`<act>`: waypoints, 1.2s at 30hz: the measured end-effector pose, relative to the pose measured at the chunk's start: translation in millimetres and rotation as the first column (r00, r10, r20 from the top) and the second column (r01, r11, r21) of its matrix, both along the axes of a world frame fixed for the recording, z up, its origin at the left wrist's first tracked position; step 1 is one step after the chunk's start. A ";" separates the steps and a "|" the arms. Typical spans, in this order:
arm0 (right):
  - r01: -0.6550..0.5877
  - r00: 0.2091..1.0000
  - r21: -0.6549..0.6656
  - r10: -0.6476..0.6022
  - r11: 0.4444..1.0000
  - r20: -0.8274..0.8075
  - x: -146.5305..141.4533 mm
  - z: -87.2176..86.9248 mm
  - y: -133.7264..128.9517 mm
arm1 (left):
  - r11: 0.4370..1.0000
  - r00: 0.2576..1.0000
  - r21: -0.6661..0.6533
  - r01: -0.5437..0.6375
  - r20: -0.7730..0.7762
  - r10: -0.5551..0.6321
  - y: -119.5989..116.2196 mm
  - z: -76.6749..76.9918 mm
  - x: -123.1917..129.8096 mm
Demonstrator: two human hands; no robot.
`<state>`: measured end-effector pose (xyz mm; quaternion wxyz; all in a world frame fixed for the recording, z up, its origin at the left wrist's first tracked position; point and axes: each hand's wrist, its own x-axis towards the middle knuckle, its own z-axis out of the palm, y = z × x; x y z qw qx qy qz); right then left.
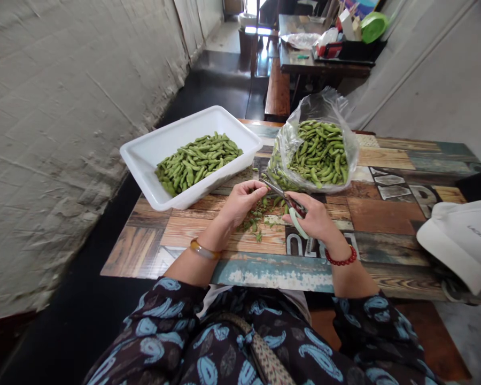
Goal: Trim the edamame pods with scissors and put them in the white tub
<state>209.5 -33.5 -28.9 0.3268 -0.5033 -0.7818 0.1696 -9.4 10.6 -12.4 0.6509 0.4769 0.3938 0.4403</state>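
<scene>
My right hand [315, 216] grips scissors [297, 223] with pale green handles, their blades pointing left toward my other fingertips. Thumb and fingers of my left hand [244, 200] are pinched together at the blade tips; whatever is between them is too hidden to make out. Beneath both hands lie green trimmings [256, 220] and a few loose pods. Ahead on the left is a white plastic tub [144, 155] with a heap of green edamame pods [200, 160]. A clear plastic bag [282, 144], mouth open, holds more edamame pods [320, 152] just beyond the scissors.
The patchwork wood-print table [380, 214] carries a white cap [460, 235] at its right edge. A rough white wall [76, 96] runs along the left. Farther back are a wooden bench [278, 91] and another table [296, 61] with a black tray of items.
</scene>
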 end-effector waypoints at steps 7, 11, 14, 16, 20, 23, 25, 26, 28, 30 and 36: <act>-0.058 0.998 -0.026 0.058 0.998 -0.001 -2.0 1.8 -1.0 | 0.971 0.984 0.231 0.067 -0.179 -0.025 -0.1 0.5 -1.5; -0.072 0.997 -0.042 0.072 0.997 0.002 -1.3 1.0 -1.2 | 0.940 0.966 0.324 0.112 -0.258 -0.026 2.7 -1.9 -3.0; -0.089 0.996 -0.058 0.090 0.994 0.006 0.7 -0.4 -0.7 | 0.925 0.949 0.356 0.130 -0.314 -0.013 3.9 -3.2 -4.1; -0.092 0.996 -0.066 0.093 0.994 0.008 2.0 -1.0 -0.4 | 0.924 0.944 0.358 0.132 -0.331 -0.007 4.2 -3.3 -4.7; -0.098 0.995 -0.064 0.097 0.993 -0.008 3.2 -1.4 -0.7 | 0.922 0.938 0.365 0.128 -0.345 0.006 4.3 -1.6 -5.1; -0.092 0.995 -0.060 0.090 0.994 -0.049 2.4 -2.9 -0.5 | 0.935 0.944 0.339 0.103 -0.330 0.016 3.5 0.0 -4.3; -0.052 0.995 -0.084 0.045 0.995 -0.088 1.4 -4.5 0.2 | 0.962 0.965 0.269 0.043 -0.262 0.031 2.9 0.5 -3.3; -0.022 0.994 -0.104 0.011 0.994 -0.109 1.0 -5.2 0.7 | 0.977 0.977 0.213 0.008 -0.210 0.038 2.6 0.5 -2.9; 0.037 0.989 -0.136 -0.055 0.990 -0.135 0.4 -6.2 1.5 | 0.996 0.994 0.081 -0.040 -0.098 0.048 2.6 0.2 -2.5; 0.068 0.989 -0.133 -0.085 0.989 -0.123 0.1 -6.1 2.0 | 0.999 0.999 -0.017 -0.044 -0.008 0.043 3.1 0.2 -2.8; 0.056 0.996 -0.054 -0.059 0.997 -0.060 -0.6 -3.6 1.3 | 0.998 0.997 -0.024 -0.063 0.044 0.064 3.1 2.0 -3.3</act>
